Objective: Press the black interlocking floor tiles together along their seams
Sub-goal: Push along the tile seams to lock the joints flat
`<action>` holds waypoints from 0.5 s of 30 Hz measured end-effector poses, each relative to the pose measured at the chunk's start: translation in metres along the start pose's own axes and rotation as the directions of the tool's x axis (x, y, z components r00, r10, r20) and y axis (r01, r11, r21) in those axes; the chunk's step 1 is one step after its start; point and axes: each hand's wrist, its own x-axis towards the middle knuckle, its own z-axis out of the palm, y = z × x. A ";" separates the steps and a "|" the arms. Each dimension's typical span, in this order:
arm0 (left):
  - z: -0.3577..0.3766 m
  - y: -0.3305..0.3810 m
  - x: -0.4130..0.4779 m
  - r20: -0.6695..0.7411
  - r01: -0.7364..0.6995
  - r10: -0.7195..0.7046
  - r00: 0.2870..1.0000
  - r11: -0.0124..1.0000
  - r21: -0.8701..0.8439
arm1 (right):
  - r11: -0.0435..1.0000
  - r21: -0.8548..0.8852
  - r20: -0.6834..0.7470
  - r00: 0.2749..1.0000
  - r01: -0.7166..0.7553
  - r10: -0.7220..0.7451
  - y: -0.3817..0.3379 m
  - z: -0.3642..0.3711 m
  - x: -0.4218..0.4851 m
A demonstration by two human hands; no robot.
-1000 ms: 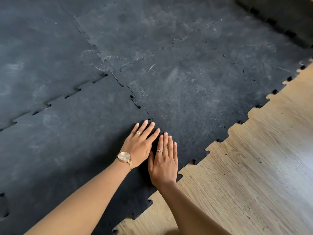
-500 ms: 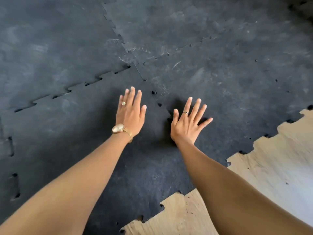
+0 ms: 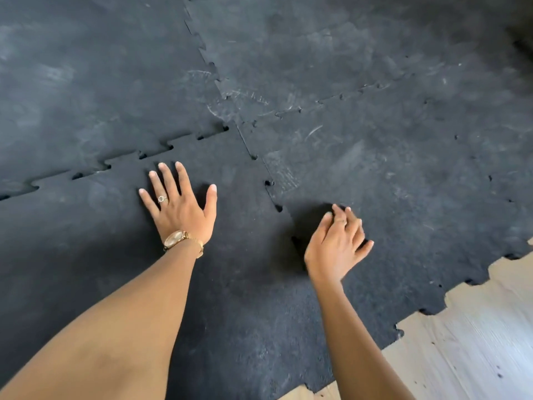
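The black interlocking floor tiles (image 3: 375,168) covered most of the view, laid over a pale wooden floor (image 3: 476,342) that showed at the lower right. Two seams mattered: the toothed seam (image 3: 138,155) running left to right just beyond the left hand's fingertips, with dark gaps along it, and a second seam (image 3: 269,183) running away from the person between the two hands. The left hand (image 3: 180,206) lay flat and spread on the near tile, grasping nothing, nearer the gapped seam. The right hand (image 3: 339,243) hovered loosely curled and empty, just right of the second seam, likely poised to press down.
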 end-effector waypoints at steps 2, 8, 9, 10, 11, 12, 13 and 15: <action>-0.002 0.002 0.000 0.015 0.007 -0.007 1.000 1.000 0.000 | 0.980 0.200 -0.142 0.990 0.022 0.007 -0.038 -0.004 0.017; 0.000 0.001 0.000 -0.002 0.015 -0.015 1.000 1.000 -0.003 | 0.885 -0.192 0.140 0.905 0.424 -0.403 -0.081 0.046 0.043; 0.000 0.001 0.000 -0.007 0.013 -0.013 1.000 1.000 0.007 | 0.894 -0.213 0.148 0.917 0.395 -0.370 -0.076 0.056 0.046; 0.000 0.001 0.001 -0.003 0.012 -0.012 1.000 1.000 0.011 | 0.903 -0.217 0.133 0.927 0.371 -0.350 -0.073 0.060 0.047; -0.001 0.002 0.000 0.004 0.010 -0.010 1.000 1.000 0.010 | 0.905 -0.223 0.118 0.932 0.362 -0.344 -0.072 0.061 0.047; -0.002 0.002 0.000 0.008 0.006 -0.007 1.000 1.000 0.006 | 0.907 -0.232 0.107 0.936 0.352 -0.336 -0.073 0.061 0.047; -0.002 0.002 0.000 0.004 0.002 -0.002 1.000 1.000 0.004 | 0.908 -0.243 0.110 0.940 0.340 -0.323 -0.075 0.061 0.049; -0.002 0.001 0.001 -0.003 0.009 -0.009 1.000 1.000 0.001 | 0.904 -0.267 0.158 0.941 0.334 -0.301 -0.078 0.059 0.049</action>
